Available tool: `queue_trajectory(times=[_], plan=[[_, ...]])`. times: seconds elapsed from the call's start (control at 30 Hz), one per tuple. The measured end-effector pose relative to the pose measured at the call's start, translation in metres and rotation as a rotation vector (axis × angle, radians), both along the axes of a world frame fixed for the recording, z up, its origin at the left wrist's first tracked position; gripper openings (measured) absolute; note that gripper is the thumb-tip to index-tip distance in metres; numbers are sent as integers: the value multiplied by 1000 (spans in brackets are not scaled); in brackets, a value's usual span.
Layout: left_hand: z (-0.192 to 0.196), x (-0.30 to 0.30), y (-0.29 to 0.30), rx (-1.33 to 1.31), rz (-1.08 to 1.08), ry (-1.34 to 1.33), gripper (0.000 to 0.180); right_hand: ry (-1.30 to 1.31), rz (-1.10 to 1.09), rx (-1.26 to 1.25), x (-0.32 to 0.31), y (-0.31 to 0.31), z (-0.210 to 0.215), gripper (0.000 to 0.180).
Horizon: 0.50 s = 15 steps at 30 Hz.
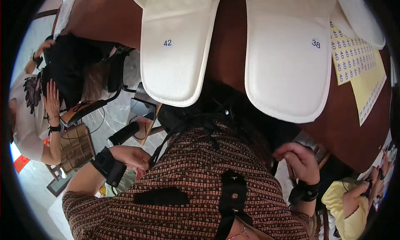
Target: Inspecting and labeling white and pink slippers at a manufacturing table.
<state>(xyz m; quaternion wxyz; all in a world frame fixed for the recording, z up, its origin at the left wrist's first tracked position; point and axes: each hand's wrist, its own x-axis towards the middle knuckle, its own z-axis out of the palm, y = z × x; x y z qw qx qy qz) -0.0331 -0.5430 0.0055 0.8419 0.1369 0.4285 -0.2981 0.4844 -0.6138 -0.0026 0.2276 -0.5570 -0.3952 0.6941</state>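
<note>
The left hand (131, 157) sits beside the patterned top (200, 161), its fingers curled near a dark cord (160, 146); whether they grasp it I cannot tell. The right hand (301, 160) has bent fingers, thumb near index, by the top's other side; whether they pinch anything is unclear.

Ahead of the left fingers and to their right is a white slipper (175, 69); a second slipper (287, 73) lies straight ahead of the right fingers, well apart from them. Beyond these fingers, rightward, yellow sticker sheets (354, 59) rest on the brown desk (346, 136).
</note>
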Motion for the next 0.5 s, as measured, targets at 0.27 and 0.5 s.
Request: queue_trajectory(times=[0.27,0.5], plan=[[-18,18,34,-170,-44,-229,28,-10,19,-89,4,-4,-13,16],[-21,27,10,247,-192,-209,30,-100,153,165,-19,-8,0,17]])
